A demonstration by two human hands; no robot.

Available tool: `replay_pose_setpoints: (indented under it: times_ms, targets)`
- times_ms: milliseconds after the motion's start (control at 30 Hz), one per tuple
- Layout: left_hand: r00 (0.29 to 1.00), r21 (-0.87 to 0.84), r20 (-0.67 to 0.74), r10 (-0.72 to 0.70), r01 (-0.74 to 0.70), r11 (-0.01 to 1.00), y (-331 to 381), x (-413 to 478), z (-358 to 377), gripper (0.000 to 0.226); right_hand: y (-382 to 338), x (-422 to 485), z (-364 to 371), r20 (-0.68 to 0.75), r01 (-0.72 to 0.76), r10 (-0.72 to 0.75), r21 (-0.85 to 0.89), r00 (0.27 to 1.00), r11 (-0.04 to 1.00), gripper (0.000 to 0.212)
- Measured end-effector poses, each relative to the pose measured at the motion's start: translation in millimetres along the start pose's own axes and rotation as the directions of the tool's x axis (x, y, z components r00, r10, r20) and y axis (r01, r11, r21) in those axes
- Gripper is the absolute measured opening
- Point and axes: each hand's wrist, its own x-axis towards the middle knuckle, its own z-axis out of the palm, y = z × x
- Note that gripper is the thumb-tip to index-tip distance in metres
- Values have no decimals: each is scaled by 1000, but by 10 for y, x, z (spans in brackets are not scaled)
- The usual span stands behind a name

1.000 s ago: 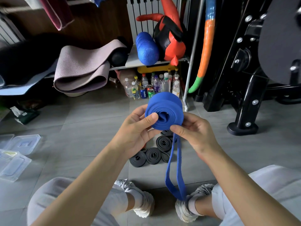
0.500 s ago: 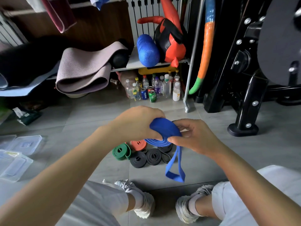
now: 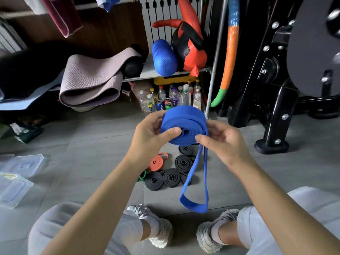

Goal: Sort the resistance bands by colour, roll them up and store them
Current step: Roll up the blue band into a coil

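A wide blue resistance band [image 3: 184, 124] is wound into a thick roll held in the air at mid-frame. My left hand [image 3: 150, 133] grips the roll's left side, thumb on its face. My right hand [image 3: 222, 142] pinches its right side, thumb on the coil. The band's loose tail hangs down in a loop to about shoe level. On the floor beneath lie several rolled black bands [image 3: 171, 177], a rolled orange band [image 3: 156, 162] and a green band [image 3: 142, 175] mostly hidden by my left forearm.
Clear plastic boxes [image 3: 16, 183] lie at the left on the grey tiles. Bottles and cans [image 3: 171, 100] stand under a shelf holding a blue foam roller [image 3: 163, 57]. A folded mat [image 3: 92, 80] sits left; a black machine base [image 3: 270, 146] stands right. My shoes [image 3: 160, 229] are below.
Both hands have lifted the blue roll back up and turned its coiled face toward me. More band is wound on, and the hanging tail is shorter than a second ago.
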Motion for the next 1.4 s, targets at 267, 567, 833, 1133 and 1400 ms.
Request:
replay_pose_setpoints:
  times_ms: [267,567,833,1133,1400]
  targets:
    - [967,787,247,-65,-161,596,109,-19,-79,69,16,-49,-11,149,-32,87,-340,985,940,37]
    - [907,811,383,-174,-240,533,56,8,-100,35,163,-196,75,128,-23,76,-373,989,928,39]
    - [993,398,110,-36,-10,918,-33,-36,-207,52,120,-120,25,53,-15,28,-229,998,973,42]
    - [997,77,29,-71,69,995,-101,-130,-206,48,2,-100,47,58,35,-23,-221,998,975,39]
    - [971,-404,75,-229,239,883,-277,-295,-60,41,78,-185,80,8,-75,75,54,997,996,34]
